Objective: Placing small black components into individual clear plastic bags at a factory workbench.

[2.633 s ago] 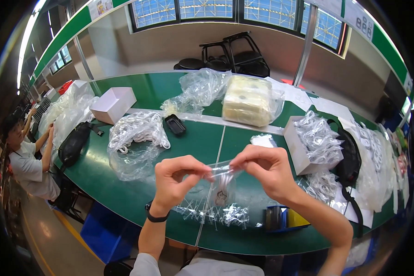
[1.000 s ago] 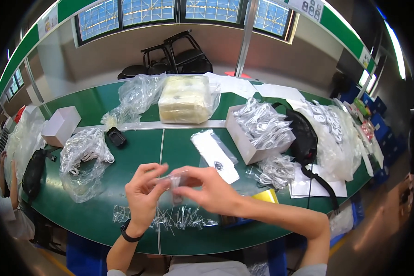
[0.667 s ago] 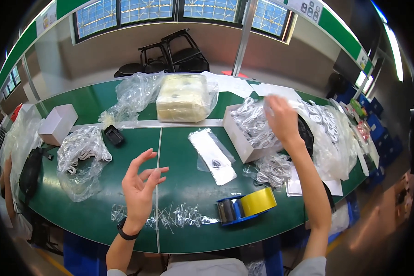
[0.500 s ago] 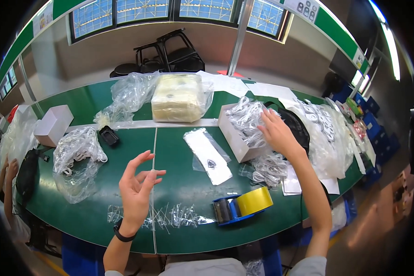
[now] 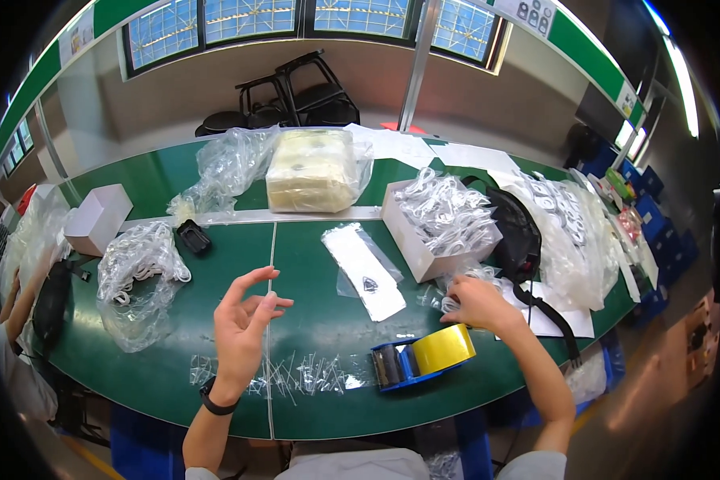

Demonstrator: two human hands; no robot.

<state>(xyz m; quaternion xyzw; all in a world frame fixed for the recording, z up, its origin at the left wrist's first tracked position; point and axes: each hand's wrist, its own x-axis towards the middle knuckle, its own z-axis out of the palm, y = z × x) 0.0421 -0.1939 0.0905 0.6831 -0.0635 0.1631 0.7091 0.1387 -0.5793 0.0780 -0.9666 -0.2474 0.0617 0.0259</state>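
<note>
The green tabletop [image 5: 232, 256] looks smooth and glossy, with bright glare at the lower centre of the frame. Right of centre, white cables [image 5: 448, 212] look smooth and plastic, in and below a matt card box [image 5: 412, 246]. At lower right, a yellow tape roll [image 5: 446, 350] shines on a blue plastic dispenser [image 5: 410, 362]. At upper centre, wrinkled, shiny clear film [image 5: 232, 164] lies crumpled. The black pouch [image 5: 516, 228] on the right looks like dull cloth, the upright post [image 5: 418, 72] above smooth metal

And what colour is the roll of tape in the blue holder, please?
The tape roll is yellow; the head view shows it best.
</note>
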